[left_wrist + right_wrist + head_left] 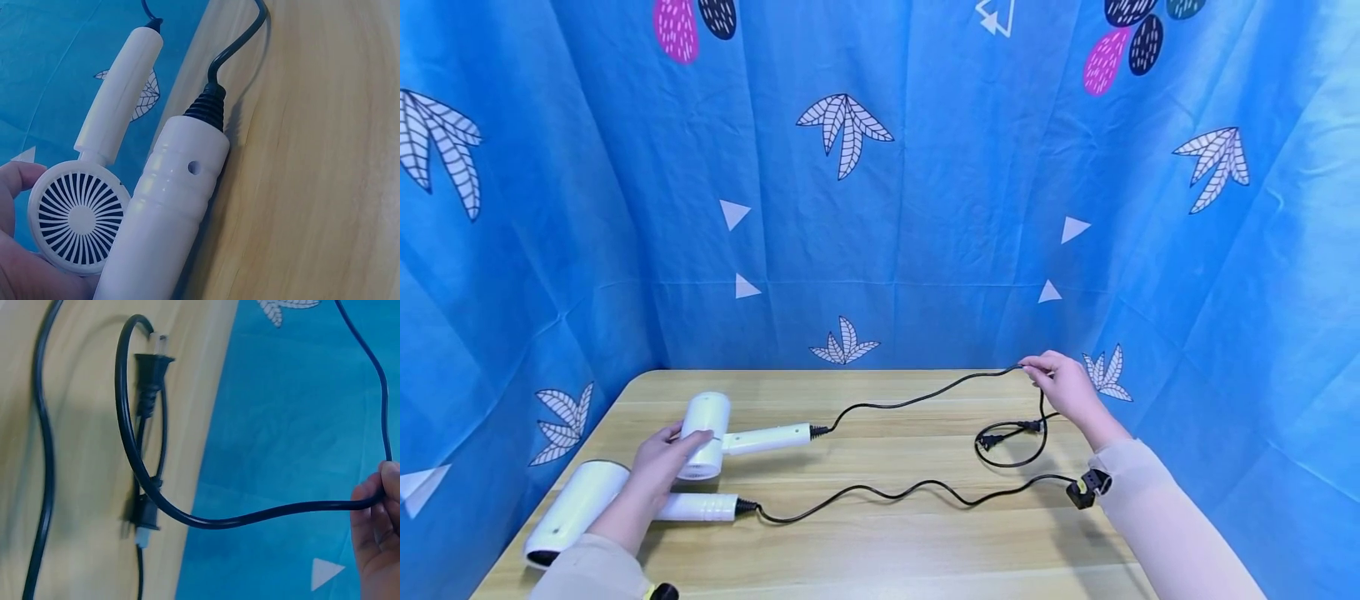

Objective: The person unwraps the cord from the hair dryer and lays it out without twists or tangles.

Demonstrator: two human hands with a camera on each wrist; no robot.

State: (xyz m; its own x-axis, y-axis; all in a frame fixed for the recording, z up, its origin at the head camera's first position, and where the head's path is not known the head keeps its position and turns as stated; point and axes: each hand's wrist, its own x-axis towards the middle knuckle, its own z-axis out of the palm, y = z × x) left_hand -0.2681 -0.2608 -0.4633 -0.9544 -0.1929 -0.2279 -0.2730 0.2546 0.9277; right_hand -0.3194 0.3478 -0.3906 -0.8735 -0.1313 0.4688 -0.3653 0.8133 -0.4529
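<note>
My left hand (658,467) grips the barrel of a white hair dryer (767,439), thumb on the near side. In the left wrist view, fingers curl around the dryer's round slatted grille (81,220). At the far right, my right hand (1067,387) pinches that dryer's black cord (917,400), lifted above the tabletop. From the pinch the cord (269,512) hangs in a loop. A second, larger white hair dryer (576,508) lies nearer, under my left forearm, which hides part of it. Its handle (165,206) fills the foreground of the left wrist view.
Two black plugs (150,375) (147,511) are by the looped cord at the table's right. The second dryer's wavy cord (895,497) runs across the wooden table (880,558) toward my right wrist. Blue patterned curtains (895,208) enclose the back and sides.
</note>
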